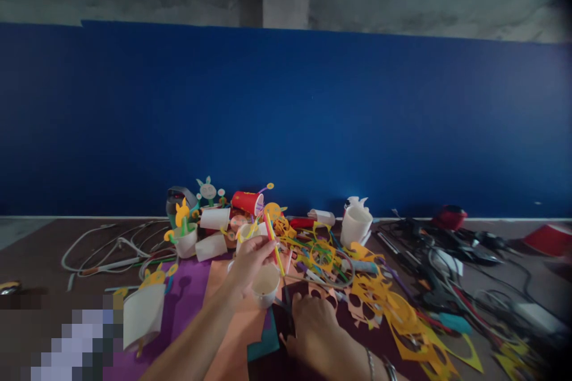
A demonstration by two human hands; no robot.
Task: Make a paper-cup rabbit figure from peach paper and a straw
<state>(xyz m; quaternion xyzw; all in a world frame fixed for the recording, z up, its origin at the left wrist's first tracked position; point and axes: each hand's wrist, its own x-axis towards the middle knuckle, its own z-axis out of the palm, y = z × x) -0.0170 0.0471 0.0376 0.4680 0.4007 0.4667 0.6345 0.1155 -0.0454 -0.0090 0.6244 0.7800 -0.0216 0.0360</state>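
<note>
Between its pinched fingertips, my left hand (252, 265) holds thin red and yellow strips (276, 244) that slant down to the right. My right hand (313, 324) is closed on dark scissors (287, 297), whose blades point up towards the lower end of the strips. Just below my left fingers stands a white paper cup (265, 286) with its open top facing up. Orange paper (235, 321) and purple paper (179, 315) lie flat under my left forearm.
Decorated cups, including a white one (185, 241) and a red one on its side (247, 202), stand at the back left. Yellow paper scraps (393, 309) spread to the right. Black cables (496, 274) lie far right, beneath a blue wall (286, 119). A white cup (356, 226) stands back right.
</note>
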